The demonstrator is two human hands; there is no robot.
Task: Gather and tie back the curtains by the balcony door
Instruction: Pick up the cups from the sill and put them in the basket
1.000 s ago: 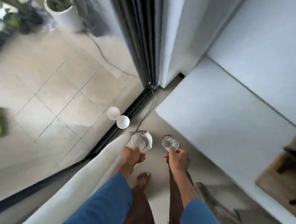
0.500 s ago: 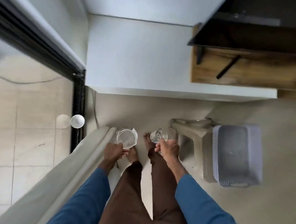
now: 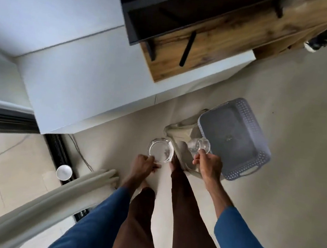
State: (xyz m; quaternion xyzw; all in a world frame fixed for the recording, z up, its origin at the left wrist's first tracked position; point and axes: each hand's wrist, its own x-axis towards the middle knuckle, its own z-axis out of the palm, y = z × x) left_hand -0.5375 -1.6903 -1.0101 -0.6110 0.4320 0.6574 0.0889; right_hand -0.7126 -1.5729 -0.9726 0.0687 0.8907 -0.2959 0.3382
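While both hands are full, the curtain [image 3: 71, 191] can't be gathered: left hand [image 3: 144, 165] pinches the rim of a clear glass dish [image 3: 160, 150], right hand [image 3: 208, 165] grips a small glass [image 3: 199, 146]. Best move, I judge: set both down in the grey basket [image 3: 259, 160] on the stool [image 3: 178, 132] just ahead, low and gentle (light plastic, could tip). The curtain hangs lower left beside the door track [image 3: 55, 144], untied. White bowl [image 3: 64, 172] and cable [image 3: 80, 155] lie by the track, trip risk near the feet

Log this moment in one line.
left hand: holds glass dish | right hand: holds small glass | curtain: untouched, no tie visible
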